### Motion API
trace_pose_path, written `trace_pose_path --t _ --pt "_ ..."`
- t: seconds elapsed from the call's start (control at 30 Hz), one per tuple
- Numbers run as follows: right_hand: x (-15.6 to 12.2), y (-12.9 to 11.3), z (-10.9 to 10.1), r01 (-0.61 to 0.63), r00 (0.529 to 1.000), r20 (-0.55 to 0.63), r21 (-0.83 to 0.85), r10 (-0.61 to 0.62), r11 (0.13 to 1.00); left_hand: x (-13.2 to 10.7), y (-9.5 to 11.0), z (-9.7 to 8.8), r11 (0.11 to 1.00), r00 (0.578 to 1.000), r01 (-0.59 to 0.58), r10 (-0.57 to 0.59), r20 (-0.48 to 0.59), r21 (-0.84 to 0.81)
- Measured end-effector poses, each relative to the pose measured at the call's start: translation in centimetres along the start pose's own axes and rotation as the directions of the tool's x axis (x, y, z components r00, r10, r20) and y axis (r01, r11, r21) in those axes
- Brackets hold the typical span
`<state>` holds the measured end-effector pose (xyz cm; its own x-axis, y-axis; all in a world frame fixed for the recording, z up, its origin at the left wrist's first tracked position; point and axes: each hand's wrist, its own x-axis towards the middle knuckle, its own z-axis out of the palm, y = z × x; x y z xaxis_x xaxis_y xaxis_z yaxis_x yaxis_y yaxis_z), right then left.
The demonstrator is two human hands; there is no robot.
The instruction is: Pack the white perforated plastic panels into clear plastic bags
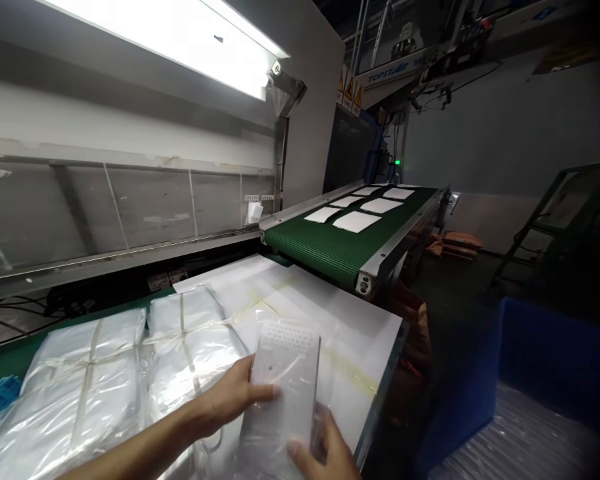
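A flat white panel in a clear plastic bag [290, 360] is held upright over the worktable, with rows of small marks near its top. My left hand [237, 393] grips its left edge, thumb across the front. Lower down, my right hand [325, 447] grasps the right edge, with its thumb on the front too. Two bundles of clear plastic bags tied with string lie to the left, one farther out [115, 373] and one nearer my left hand [175, 327]. Beneath the bagged panel, white sheeting [350, 313] with yellowish tape covers the table.
Beyond the table, a green conveyor belt [305, 243] carries several white panels [357, 221] in two rows. At the lower right stands a blue bin [500, 367] with clear-bagged pieces inside. A lit lamp [180, 40] hangs at upper left. Blue packets [0, 400] sit at the far left.
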<state>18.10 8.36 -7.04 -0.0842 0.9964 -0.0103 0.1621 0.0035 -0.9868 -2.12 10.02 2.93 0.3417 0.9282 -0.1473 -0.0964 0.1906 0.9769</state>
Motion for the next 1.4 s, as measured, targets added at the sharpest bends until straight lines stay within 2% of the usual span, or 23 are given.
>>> trace_pose_path --t 0.07,0.13,0.2,0.27,0.37,0.47,0.57,0.63,0.67,0.7,0.8,0.87,0.93,1.0,1.07,1.13,1.17,1.2,1.27,1.3,1.33,1.37,1.4 --pt "-0.1 -2.1 0.4 -0.070 0.997 0.035 0.238 0.063 0.969 0.3 0.4 0.2 0.997 0.993 0.038 -0.045 -0.108 -0.072" --pt "-0.4 -4.1 0.7 -0.131 0.991 0.076 0.377 0.110 0.917 0.5 0.5 0.5 0.989 0.979 0.057 -0.082 -0.187 -0.134" --pt "-1.1 -5.4 1.0 -0.196 0.979 0.133 0.420 0.153 0.886 0.4 0.5 0.9 0.980 0.963 0.064 -0.110 -0.245 -0.187" --pt "-1.9 -5.8 1.3 -0.210 0.973 0.175 0.420 0.149 0.883 0.2 0.4 1.1 0.969 0.955 0.068 -0.132 -0.265 -0.236" --pt "-2.8 -4.8 1.2 -0.095 0.987 0.158 0.362 0.039 0.927 -0.7 0.6 1.1 0.946 0.959 0.111 -0.182 -0.216 -0.304" --pt "-2.6 -3.8 0.4 0.110 0.986 0.114 0.126 -0.125 0.986 -2.0 1.0 1.0 0.918 0.966 0.178 -0.231 -0.113 -0.355" --pt "-1.1 -4.4 -0.4 0.269 0.962 0.056 -0.020 -0.268 0.963 -3.4 1.4 1.0 0.910 0.976 0.178 -0.211 -0.050 -0.375" --pt "0.1 -5.8 -0.6 0.178 0.982 0.059 0.015 -0.179 0.984 -4.3 2.0 0.8 0.909 0.981 0.162 -0.189 -0.035 -0.384" --pt "0.6 -6.7 -0.6 0.082 0.989 0.117 0.041 -0.086 0.996 -4.8 2.3 0.6 0.913 0.985 0.147 -0.172 -0.032 -0.381" --pt "1.0 -7.6 -0.6 -0.012 0.978 0.210 0.068 -0.002 0.998 -5.2 2.7 0.4 0.922 0.988 0.127 -0.150 -0.035 -0.367" --pt "1.3 -10.2 -0.3 -0.236 0.868 0.480 0.172 0.127 0.956 -7.1 3.8 -0.8 0.962 0.993 0.045 -0.073 -0.096 -0.268" --pt "1.0 -11.3 0.4 -0.357 0.830 0.538 0.307 0.148 0.882 -8.8 4.1 -1.4 0.980 0.985 0.015 -0.049 -0.166 -0.198" --pt "0.4 -11.9 1.9 -0.446 0.825 0.536 0.425 0.178 0.788 -10.8 3.9 -1.6 0.988 0.962 0.003 -0.045 -0.270 -0.156" --pt "-0.6 -12.1 4.2 -0.421 0.850 0.494 0.429 0.183 0.799 -13.0 3.2 -1.4 0.990 0.924 0.001 -0.055 -0.379 -0.141" --pt "-1.8 -11.8 7.0 -0.332 0.877 0.452 0.331 0.160 0.884 -15.1 2.2 -1.1 0.992 0.887 0.011 -0.066 -0.457 -0.124" --pt "-3.0 -11.2 9.5 -0.241 0.884 0.454 0.237 0.112 0.941 -17.1 0.9 -0.8 0.994 0.836 0.032 -0.082 -0.543 -0.101" --pt "-3.5 -10.8 10.4 -0.218 0.879 0.466 0.210 0.099 0.953 -18.0 0.2 -0.8 0.995 0.781 0.041 -0.089 -0.618 -0.092" --pt "-3.9 -10.2 11.2 -0.204 0.876 0.473 0.182 0.097 0.962 -18.7 -0.6 -0.8 0.995 0.696 0.049 -0.095 -0.712 -0.085" --pt "-4.3 -8.8 12.0 -0.161 0.887 0.446 0.058 0.118 0.985 -19.7 -2.4 -0.9 0.996 0.479 0.045 -0.093 -0.873 -0.082" --pt "-4.4 -8.0 12.1 -0.104 0.901 0.419 -0.033 0.108 0.994 -20.0 -3.4 -0.9 0.996 0.384 0.040 -0.092 -0.919 -0.083" --pt "-4.4 -7.2 12.1 -0.020 0.917 0.393 -0.130 0.070 0.991 -20.0 -4.4 -0.8 0.996 0.322 0.039 -0.090 -0.943 -0.082" --pt "-4.4 -6.3 12.0 0.066 0.926 0.378 -0.210 0.019 0.975 -19.8 -5.3 -0.5 0.996 0.294 0.042 -0.090 -0.952 -0.081" --pt "-4.4 -5.5 11.8 0.123 0.927 0.376 -0.256 -0.019 0.959 -19.4 -6.2 -0.2 0.996 0.290 0.047 -0.092 -0.953 -0.081"
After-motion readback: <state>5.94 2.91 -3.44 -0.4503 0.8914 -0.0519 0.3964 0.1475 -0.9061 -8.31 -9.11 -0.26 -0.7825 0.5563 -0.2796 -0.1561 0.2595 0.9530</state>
